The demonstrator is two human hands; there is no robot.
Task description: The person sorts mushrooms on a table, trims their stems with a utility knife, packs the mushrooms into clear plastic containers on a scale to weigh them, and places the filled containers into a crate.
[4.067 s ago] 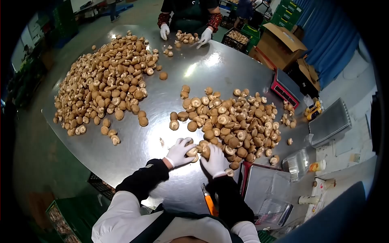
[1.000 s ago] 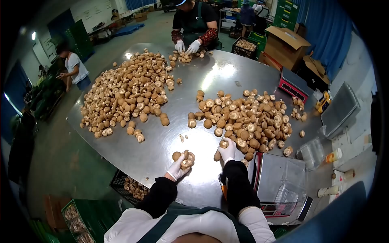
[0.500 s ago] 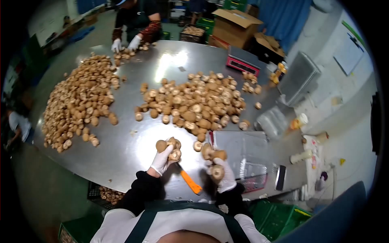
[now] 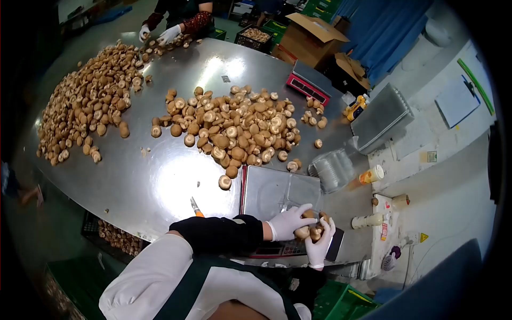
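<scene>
My gloved left hand [image 4: 290, 222] and gloved right hand [image 4: 319, 244] come together over the near right edge of the scale [image 4: 261, 194]. Between them is a cluster of brown-capped mushrooms [image 4: 302, 232], with the fingers of both hands curled around it. A clear plastic tray [image 4: 292, 198] on the scale is partly covered by my left hand. Below my left forearm, the scale's button panel shows in part. A knife [image 4: 196, 207] with an orange handle lies on the metal table, its handle partly hidden by my left sleeve.
A heap of mushrooms [image 4: 240, 125] lies mid-table, a larger heap [image 4: 88, 104] at left. Clear containers [image 4: 332, 169] stand right of the scale. A second scale [image 4: 309, 85] is at the back. Across the table, a co-worker's gloved hand [image 4: 169, 35] touches mushrooms.
Both hands, each holding mushrooms, have moved right and come together over the scale's near right side. My left arm now crosses in front of the knife. The camera view has shifted.
</scene>
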